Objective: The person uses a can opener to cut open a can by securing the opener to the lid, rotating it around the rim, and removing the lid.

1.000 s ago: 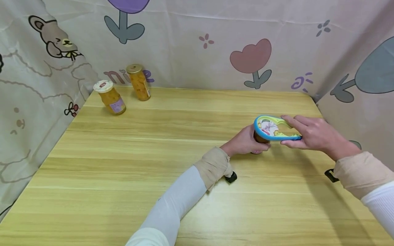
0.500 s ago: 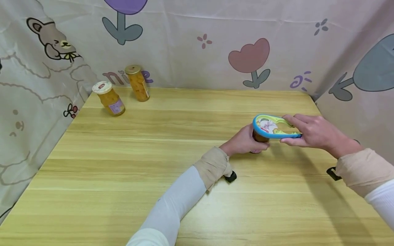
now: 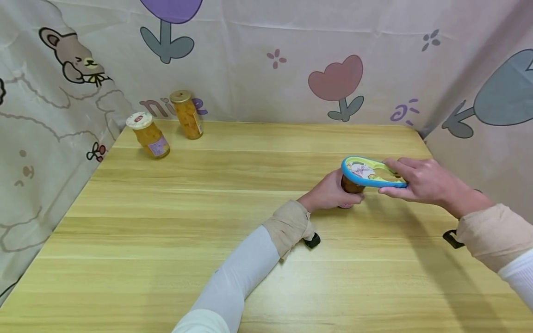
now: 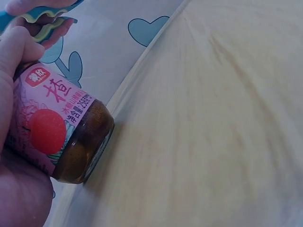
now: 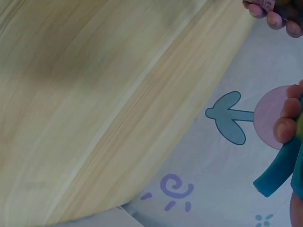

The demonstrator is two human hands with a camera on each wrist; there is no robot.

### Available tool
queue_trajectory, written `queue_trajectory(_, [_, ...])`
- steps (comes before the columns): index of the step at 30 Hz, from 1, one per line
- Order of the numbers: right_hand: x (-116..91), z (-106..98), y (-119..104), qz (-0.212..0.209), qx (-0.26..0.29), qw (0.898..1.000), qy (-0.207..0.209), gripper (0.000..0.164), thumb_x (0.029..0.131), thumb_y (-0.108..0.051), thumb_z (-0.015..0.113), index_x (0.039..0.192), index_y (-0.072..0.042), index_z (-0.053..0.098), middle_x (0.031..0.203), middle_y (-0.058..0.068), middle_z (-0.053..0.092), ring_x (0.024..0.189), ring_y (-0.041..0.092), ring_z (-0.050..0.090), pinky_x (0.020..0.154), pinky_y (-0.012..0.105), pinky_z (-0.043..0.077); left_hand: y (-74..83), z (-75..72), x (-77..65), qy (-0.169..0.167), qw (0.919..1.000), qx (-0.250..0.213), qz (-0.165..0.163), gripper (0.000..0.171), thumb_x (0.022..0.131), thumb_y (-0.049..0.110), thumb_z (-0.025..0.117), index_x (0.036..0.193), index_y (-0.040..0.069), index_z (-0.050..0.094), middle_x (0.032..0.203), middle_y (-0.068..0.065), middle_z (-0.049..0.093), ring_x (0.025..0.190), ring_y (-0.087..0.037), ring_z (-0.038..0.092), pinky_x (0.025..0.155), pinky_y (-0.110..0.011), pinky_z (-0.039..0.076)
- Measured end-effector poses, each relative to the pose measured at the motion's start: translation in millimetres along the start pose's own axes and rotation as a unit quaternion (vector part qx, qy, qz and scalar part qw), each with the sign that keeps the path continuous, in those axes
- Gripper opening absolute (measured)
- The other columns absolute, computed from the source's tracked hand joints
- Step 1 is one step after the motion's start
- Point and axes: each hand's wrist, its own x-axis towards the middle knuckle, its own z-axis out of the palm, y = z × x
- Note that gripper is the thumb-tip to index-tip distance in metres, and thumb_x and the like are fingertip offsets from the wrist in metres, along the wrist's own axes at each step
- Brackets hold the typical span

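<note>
My left hand grips a glass jar with a pink label and a red fruit on it, standing on the table at the right. Around the jar's lid sits the looped head of a blue and green jar opener. My right hand holds the opener's two handles, fingers on the far one and thumb on the near one. In the right wrist view the handle ends poke out past the fingers. Most of the jar is hidden by my left hand in the head view.
Two jars of orange fruit stand at the back left: one with a white lid, one with a gold lid. A printed curtain hangs behind the wooden table. Black straps show at both wrists.
Both hands keep their hold on the jar and the opener with hardly any movement. The whole head view has shifted slightly.
</note>
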Motion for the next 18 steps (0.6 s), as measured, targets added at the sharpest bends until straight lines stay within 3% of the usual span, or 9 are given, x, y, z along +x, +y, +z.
queue_trajectory(4, [-2.3,-0.2,-3.0,0.032,0.013,0.999,-0.02,0.069,0.079,-0.058,0.066,0.112,0.003,0.062,0.083,0.015,0.065,0.057,0.02,0.058,0.045,0.037,0.05,-0.4,0.4,0.2,0.009,0.9999,0.009,-0.009,0.053,0.081,0.004,0.071,0.126,0.013,0.045,0.091,-0.01,0.057,0.058,-0.028,0.054,0.053,-0.029,0.05])
queue_trajectory(7, [-3.3,-0.1,-5.1,0.045,0.023,0.998,-0.023,0.066,0.077,-0.05,0.071,0.113,0.004,0.063,0.087,0.018,0.067,0.061,0.023,0.061,0.046,0.037,0.05,0.3,1.0,0.5,0.018,0.9995,0.019,-0.018,0.053,0.081,0.005,0.072,0.126,0.014,0.045,0.093,-0.009,0.058,0.058,-0.025,0.055,0.054,-0.029,0.051])
queue_trajectory(13, [-3.9,3.7,-4.9,0.03,0.039,0.999,0.013,0.065,0.087,-0.057,0.059,0.109,0.004,0.064,0.08,0.013,0.066,0.059,0.019,0.058,0.045,0.038,0.048,0.5,0.9,1.3,0.019,0.9995,0.021,-0.011,0.049,0.082,0.005,0.071,0.122,0.012,0.045,0.091,-0.009,0.057,0.057,-0.024,0.054,0.052,-0.029,0.051])
queue_trajectory(18, [-7.4,5.5,-6.5,0.054,0.051,0.997,0.003,0.055,0.085,-0.045,0.066,0.111,0.004,0.065,0.085,0.015,0.068,0.064,0.023,0.062,0.049,0.042,0.051,-0.6,0.5,1.9,0.016,0.9997,0.016,-0.004,0.044,0.082,0.004,0.07,0.117,0.011,0.045,0.085,-0.01,0.055,0.055,-0.024,0.052,0.051,-0.029,0.049])
